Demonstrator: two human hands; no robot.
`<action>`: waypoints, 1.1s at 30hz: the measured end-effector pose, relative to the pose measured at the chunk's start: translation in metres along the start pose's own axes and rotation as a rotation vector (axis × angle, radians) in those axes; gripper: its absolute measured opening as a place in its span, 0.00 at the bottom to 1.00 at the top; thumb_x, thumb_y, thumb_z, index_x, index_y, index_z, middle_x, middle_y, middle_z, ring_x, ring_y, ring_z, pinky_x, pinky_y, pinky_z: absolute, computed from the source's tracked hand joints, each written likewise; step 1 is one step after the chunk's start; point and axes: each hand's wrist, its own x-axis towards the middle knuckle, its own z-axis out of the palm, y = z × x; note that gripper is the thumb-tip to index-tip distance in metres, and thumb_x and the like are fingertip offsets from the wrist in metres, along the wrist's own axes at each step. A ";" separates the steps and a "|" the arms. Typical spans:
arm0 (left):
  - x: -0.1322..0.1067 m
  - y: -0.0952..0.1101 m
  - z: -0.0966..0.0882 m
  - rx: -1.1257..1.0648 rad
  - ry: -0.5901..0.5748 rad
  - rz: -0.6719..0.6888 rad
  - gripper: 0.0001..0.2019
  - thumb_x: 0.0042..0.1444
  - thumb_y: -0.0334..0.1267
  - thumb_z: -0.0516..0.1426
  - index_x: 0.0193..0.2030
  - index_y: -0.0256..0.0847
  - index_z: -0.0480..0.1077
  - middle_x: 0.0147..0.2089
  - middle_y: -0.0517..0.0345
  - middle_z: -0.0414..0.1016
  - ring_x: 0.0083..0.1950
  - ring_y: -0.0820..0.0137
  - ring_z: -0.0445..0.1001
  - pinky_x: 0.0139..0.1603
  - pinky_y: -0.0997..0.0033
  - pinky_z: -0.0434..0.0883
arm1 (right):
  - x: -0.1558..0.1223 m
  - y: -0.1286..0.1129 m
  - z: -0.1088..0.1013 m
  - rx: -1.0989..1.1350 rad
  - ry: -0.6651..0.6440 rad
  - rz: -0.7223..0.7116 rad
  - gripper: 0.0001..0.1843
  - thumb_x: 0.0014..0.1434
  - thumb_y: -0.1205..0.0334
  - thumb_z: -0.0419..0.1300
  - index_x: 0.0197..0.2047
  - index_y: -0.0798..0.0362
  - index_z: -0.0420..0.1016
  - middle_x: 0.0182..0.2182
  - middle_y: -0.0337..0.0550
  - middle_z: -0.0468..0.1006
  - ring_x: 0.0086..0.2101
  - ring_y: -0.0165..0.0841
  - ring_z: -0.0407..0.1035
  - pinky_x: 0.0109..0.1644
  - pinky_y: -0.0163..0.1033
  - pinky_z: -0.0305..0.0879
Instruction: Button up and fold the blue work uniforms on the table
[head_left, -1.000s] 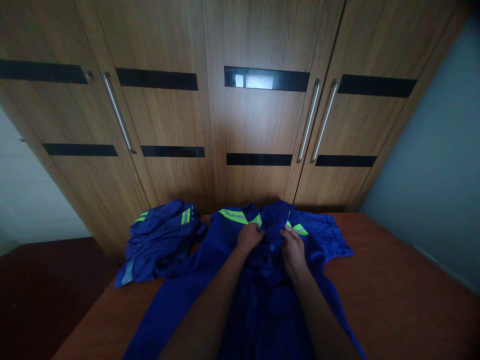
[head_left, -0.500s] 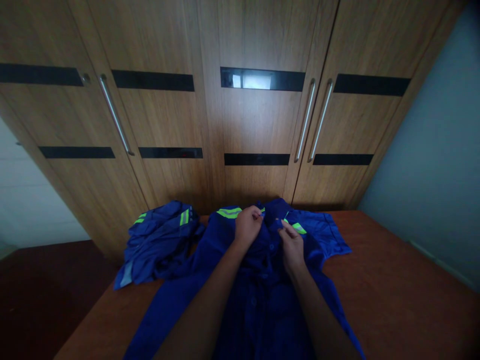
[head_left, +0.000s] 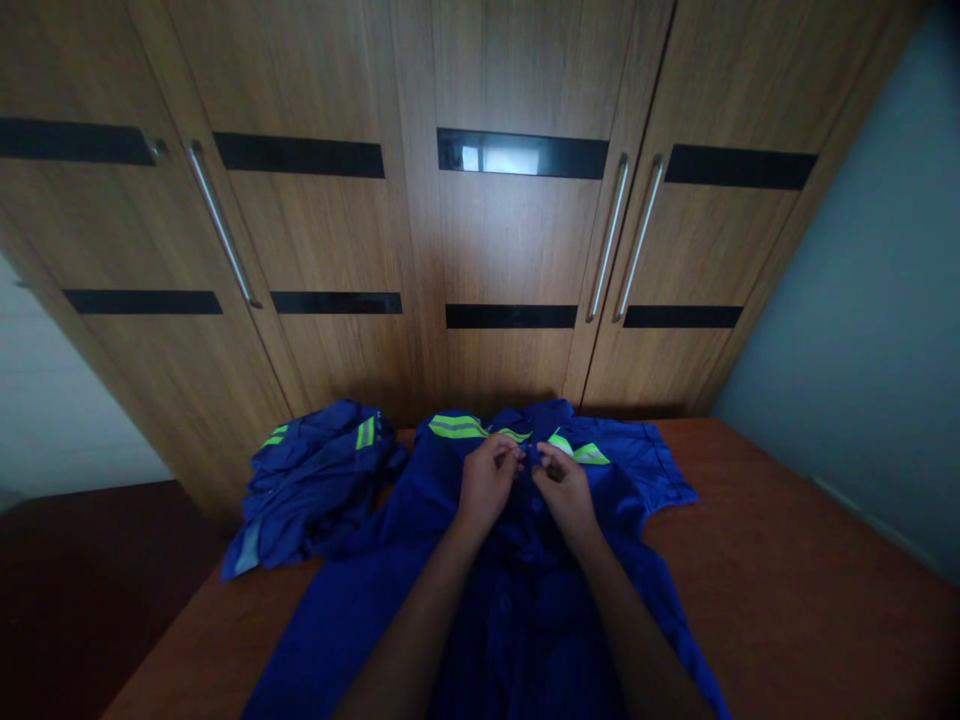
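Note:
A blue work shirt [head_left: 637, 480] with lime reflective stripes lies spread front-up on a brown table [head_left: 787, 580]. My left hand [head_left: 486, 482] and my right hand [head_left: 566, 488] meet at the shirt's button line just below the collar. Both hands are closed, their fingertips pinching the shirt's front edges together. My forearms cover the shirt's lower middle.
A second blue garment [head_left: 315, 485] with lime stripes lies crumpled at the table's far left corner. A wooden wardrobe [head_left: 510, 250] with long metal handles stands right behind the table. A grey wall [head_left: 877, 330] is on the right and dark floor on the left.
Both hands have drawn closer together at the placket below the collar. The collar now lies flatter, showing more of the lime stripes.

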 end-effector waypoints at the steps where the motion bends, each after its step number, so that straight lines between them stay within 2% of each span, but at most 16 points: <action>1: 0.000 -0.001 -0.001 -0.010 -0.002 0.000 0.03 0.56 0.34 0.53 0.35 0.40 0.67 0.34 0.58 0.78 0.32 0.71 0.77 0.32 0.76 0.72 | 0.000 0.001 0.000 -0.014 -0.016 -0.005 0.17 0.43 0.61 0.60 0.40 0.54 0.73 0.21 0.31 0.64 0.23 0.27 0.60 0.27 0.33 0.58; 4: -0.002 -0.004 -0.004 0.013 -0.016 0.033 0.04 0.57 0.34 0.52 0.35 0.40 0.68 0.36 0.57 0.78 0.34 0.70 0.77 0.34 0.75 0.72 | -0.002 0.003 0.000 -0.060 -0.071 -0.025 0.17 0.44 0.63 0.59 0.40 0.54 0.71 0.19 0.29 0.62 0.21 0.26 0.57 0.26 0.32 0.56; 8: -0.005 -0.004 -0.008 0.176 -0.019 0.086 0.05 0.56 0.32 0.52 0.35 0.42 0.69 0.36 0.59 0.78 0.38 0.70 0.77 0.41 0.74 0.71 | -0.003 0.004 0.000 -0.115 -0.130 -0.023 0.17 0.43 0.65 0.58 0.40 0.53 0.70 0.18 0.27 0.60 0.19 0.24 0.54 0.24 0.31 0.52; 12: -0.008 -0.002 -0.011 0.303 0.016 0.108 0.06 0.56 0.30 0.53 0.34 0.43 0.69 0.34 0.61 0.78 0.37 0.71 0.76 0.41 0.75 0.70 | -0.004 0.003 0.000 -0.038 -0.149 0.045 0.25 0.42 0.66 0.59 0.47 0.54 0.69 0.17 0.25 0.58 0.18 0.23 0.51 0.23 0.30 0.50; 16: -0.009 -0.003 -0.011 0.347 0.033 0.100 0.06 0.55 0.30 0.53 0.35 0.43 0.70 0.34 0.61 0.77 0.37 0.71 0.76 0.40 0.75 0.69 | -0.004 -0.001 0.000 0.061 -0.073 0.091 0.28 0.42 0.64 0.60 0.50 0.54 0.68 0.16 0.25 0.57 0.18 0.24 0.51 0.22 0.31 0.49; 20: -0.010 -0.006 -0.009 0.343 0.041 0.098 0.06 0.56 0.30 0.53 0.35 0.43 0.70 0.33 0.61 0.77 0.37 0.71 0.76 0.40 0.76 0.69 | -0.005 -0.006 0.000 0.088 -0.005 0.044 0.26 0.42 0.63 0.61 0.49 0.53 0.70 0.17 0.26 0.58 0.19 0.25 0.52 0.23 0.32 0.51; 26: -0.012 -0.008 -0.006 0.323 0.048 0.119 0.06 0.56 0.30 0.53 0.36 0.43 0.70 0.34 0.61 0.77 0.37 0.72 0.76 0.40 0.75 0.70 | -0.008 -0.006 -0.001 -0.091 -0.046 -0.093 0.22 0.46 0.64 0.57 0.47 0.52 0.74 0.20 0.30 0.62 0.21 0.27 0.57 0.27 0.33 0.56; 30: -0.012 -0.004 -0.007 0.288 0.050 0.097 0.06 0.56 0.31 0.53 0.35 0.43 0.70 0.34 0.62 0.77 0.37 0.72 0.76 0.40 0.76 0.70 | -0.010 -0.005 -0.003 -0.339 -0.063 -0.158 0.23 0.45 0.66 0.56 0.46 0.51 0.76 0.19 0.32 0.66 0.22 0.28 0.60 0.30 0.35 0.60; 33: -0.012 -0.002 -0.007 0.257 0.042 0.097 0.05 0.56 0.31 0.53 0.35 0.42 0.70 0.34 0.61 0.77 0.37 0.72 0.76 0.39 0.77 0.70 | -0.009 -0.005 -0.003 -0.446 -0.062 -0.182 0.24 0.44 0.66 0.55 0.47 0.51 0.76 0.19 0.32 0.67 0.22 0.30 0.61 0.31 0.35 0.61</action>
